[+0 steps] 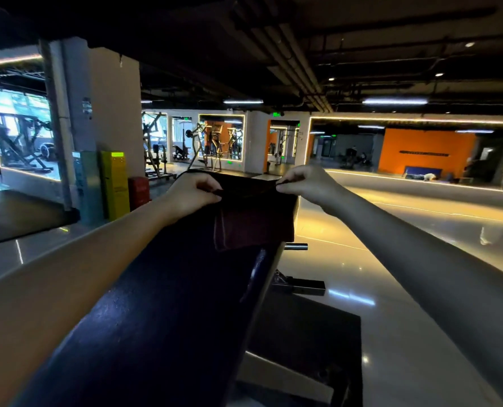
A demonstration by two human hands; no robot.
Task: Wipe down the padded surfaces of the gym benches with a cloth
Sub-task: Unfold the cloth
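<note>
Above the far end of the dark bench pad (162,304), the left hand (190,195) and right hand (306,182) each pinch a top corner of the hanging cloth (253,221), best folded flat before wiping.

You are looking across a glossy floor (406,230) that is reflecting the strip lights (394,101); a yellow cabinet (115,183) and a red box (138,191) are standing by a pillar (112,113) on your left; weight machines (206,148) are standing beyond; an orange wall (426,154) is showing far right.
</note>
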